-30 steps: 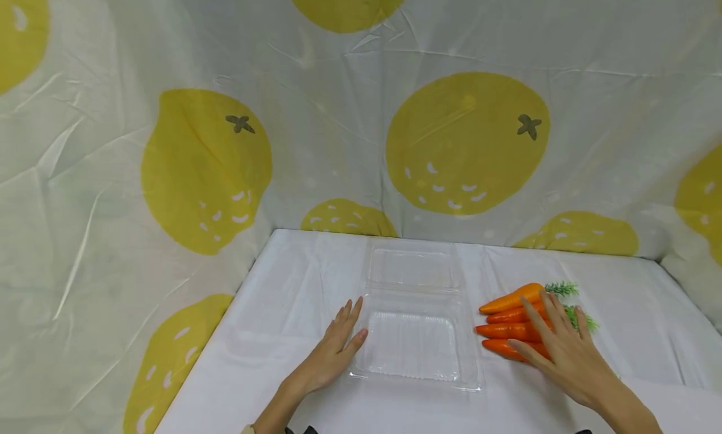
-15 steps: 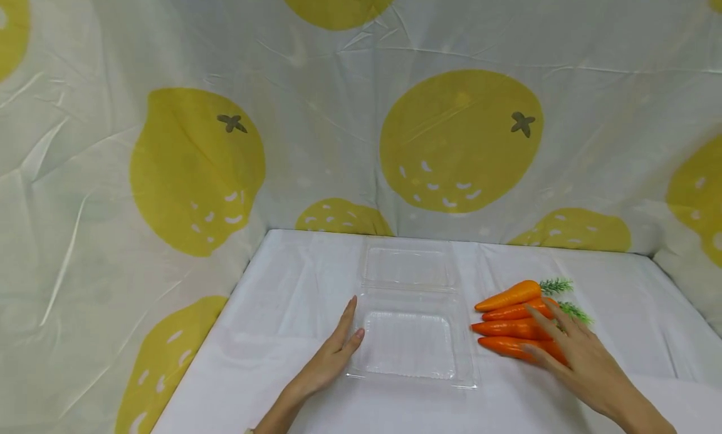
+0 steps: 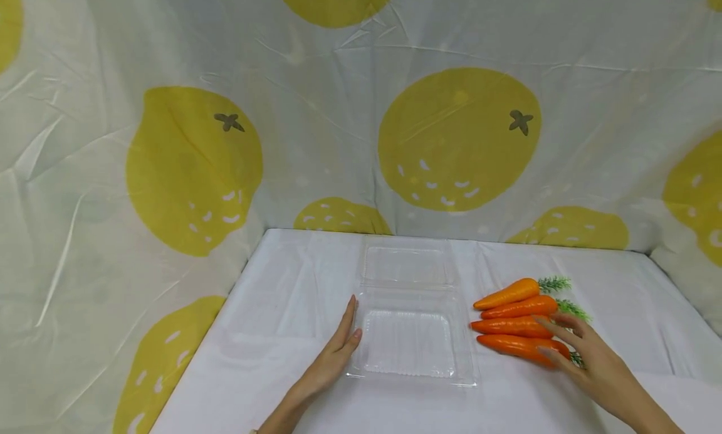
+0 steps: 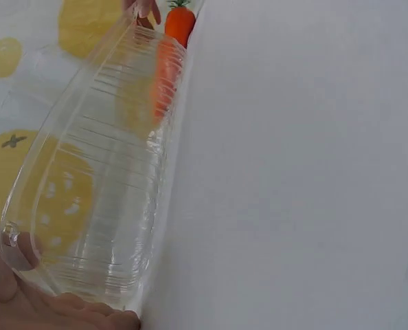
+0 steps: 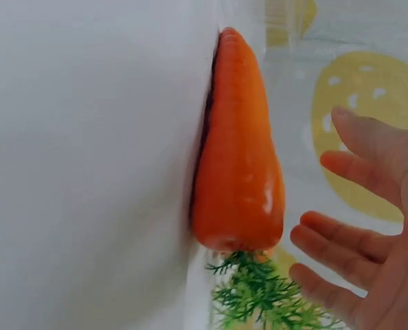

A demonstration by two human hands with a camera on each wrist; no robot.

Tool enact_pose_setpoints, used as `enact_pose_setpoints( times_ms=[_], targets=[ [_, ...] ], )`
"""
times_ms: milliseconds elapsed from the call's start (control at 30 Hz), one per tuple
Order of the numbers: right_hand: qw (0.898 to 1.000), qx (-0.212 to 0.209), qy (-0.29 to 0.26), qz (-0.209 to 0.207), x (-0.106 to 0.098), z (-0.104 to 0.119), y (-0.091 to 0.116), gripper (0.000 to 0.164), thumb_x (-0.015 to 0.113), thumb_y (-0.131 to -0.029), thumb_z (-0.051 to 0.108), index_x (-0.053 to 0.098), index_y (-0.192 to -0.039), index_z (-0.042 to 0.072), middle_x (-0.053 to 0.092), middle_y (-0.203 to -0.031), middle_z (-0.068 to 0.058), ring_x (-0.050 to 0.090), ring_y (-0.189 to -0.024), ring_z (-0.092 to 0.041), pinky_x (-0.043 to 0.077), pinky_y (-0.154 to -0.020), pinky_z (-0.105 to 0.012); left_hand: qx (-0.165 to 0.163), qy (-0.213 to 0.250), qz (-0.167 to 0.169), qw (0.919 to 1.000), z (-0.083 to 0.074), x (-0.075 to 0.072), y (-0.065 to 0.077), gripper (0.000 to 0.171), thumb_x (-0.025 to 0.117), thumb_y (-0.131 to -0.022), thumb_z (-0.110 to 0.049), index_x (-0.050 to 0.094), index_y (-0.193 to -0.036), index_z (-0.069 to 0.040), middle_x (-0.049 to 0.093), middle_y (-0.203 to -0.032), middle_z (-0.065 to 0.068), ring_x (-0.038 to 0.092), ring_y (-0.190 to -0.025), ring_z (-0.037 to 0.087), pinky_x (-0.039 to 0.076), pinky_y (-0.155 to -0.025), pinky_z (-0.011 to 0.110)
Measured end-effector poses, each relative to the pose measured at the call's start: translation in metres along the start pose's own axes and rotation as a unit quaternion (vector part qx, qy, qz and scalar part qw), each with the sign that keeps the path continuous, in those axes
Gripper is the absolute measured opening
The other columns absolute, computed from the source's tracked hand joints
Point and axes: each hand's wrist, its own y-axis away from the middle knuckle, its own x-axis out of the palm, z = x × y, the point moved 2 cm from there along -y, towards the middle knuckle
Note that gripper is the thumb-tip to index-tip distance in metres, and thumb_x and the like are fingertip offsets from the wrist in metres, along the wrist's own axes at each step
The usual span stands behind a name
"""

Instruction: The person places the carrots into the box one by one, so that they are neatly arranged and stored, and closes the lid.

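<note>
A clear plastic hinged container (image 3: 408, 346) lies unfolded on the table, its lid (image 3: 406, 264) laid back behind the base. My left hand (image 3: 331, 359) rests along the base's left side with fingers extended; the left wrist view has the palm edge and fingers at the container wall (image 4: 108, 172). Several orange carrots with green tops lie side by side to the right, tips pointing left. Over the thick end of the nearest carrot (image 3: 519, 346) hovers my right hand (image 3: 595, 362). Its fingers (image 5: 341, 240) are spread and loosely bent, apart from the carrot (image 5: 240, 158) in the right wrist view.
A white cloth covers the table (image 3: 282, 302). Behind and at the sides hangs a pale curtain (image 3: 321, 120) printed with large yellow lemons. The farthest carrot (image 3: 507, 294) is a lighter orange than the others.
My right hand has drawn back to the right toward the carrot tops, uncovering more of the carrots, and its fingers bend more. My left fingers have come together beside the container. The head view shifted slightly.
</note>
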Motion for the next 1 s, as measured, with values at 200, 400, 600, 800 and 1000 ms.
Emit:
enact_pose_setpoints(
  times_ms=[200, 400, 600, 800, 1000],
  targets=[
    [0.998, -0.038, -0.023, -0.049, 0.004, -0.009, 0.002, 0.046, 0.09, -0.078, 0.015, 0.077, -0.121, 0.018, 0.06, -0.123, -0.001, 0.033, -0.112, 0.023, 0.051, -0.068, -0.023, -0.012, 0.029, -0.003, 0.9995, 0.002, 0.002, 0.0, 0.064, 0.028, -0.115, -0.02, -0.011, -0.167, -0.017, -0.009, -0.176, 0.007, -0.009, -0.162, 0.028, 0.0, -0.128, 0.054],
    [0.996, -0.048, -0.039, -0.06, 0.008, -0.015, 0.005, 0.048, 0.094, -0.069, 0.014, 0.08, -0.114, 0.02, 0.062, -0.113, 0.001, 0.046, -0.104, 0.017, 0.045, -0.074, -0.007, -0.011, 0.041, -0.004, 0.9991, 0.004, 0.004, -0.001, 0.063, 0.026, -0.115, -0.02, -0.011, -0.167, -0.018, -0.008, -0.176, 0.008, -0.007, -0.162, 0.029, 0.002, -0.127, 0.048],
    [0.996, -0.054, -0.043, -0.061, 0.013, -0.02, 0.006, 0.046, 0.095, -0.066, 0.012, 0.081, -0.11, 0.02, 0.063, -0.105, 0.005, 0.053, -0.095, 0.01, 0.044, -0.074, -0.005, -0.012, 0.043, -0.008, 0.999, 0.005, 0.006, -0.001, 0.063, 0.026, -0.115, -0.018, -0.01, -0.167, -0.017, -0.006, -0.176, 0.009, -0.005, -0.163, 0.028, 0.004, -0.126, 0.039],
    [0.998, -0.044, -0.029, -0.035, 0.019, -0.024, 0.004, 0.045, 0.094, -0.068, 0.011, 0.082, -0.11, 0.022, 0.066, -0.104, 0.005, 0.054, -0.093, 0.01, 0.054, -0.068, -0.02, -0.008, 0.049, -0.006, 0.9987, 0.005, 0.006, -0.002, 0.062, 0.024, -0.115, -0.018, -0.011, -0.167, -0.019, -0.008, -0.176, 0.009, -0.006, -0.163, 0.028, 0.005, -0.125, 0.024],
    [0.997, -0.038, -0.062, -0.022, 0.021, -0.027, 0.005, 0.048, 0.093, -0.069, 0.009, 0.081, -0.113, 0.026, 0.071, -0.108, 0.001, 0.052, -0.1, 0.016, 0.043, -0.079, 0.0, -0.006, 0.056, -0.004, 0.9984, 0.006, 0.006, -0.001, 0.062, 0.024, -0.115, -0.018, -0.011, -0.167, -0.018, -0.008, -0.176, 0.009, -0.006, -0.163, 0.028, 0.01, -0.112, -0.002]
  ],
)
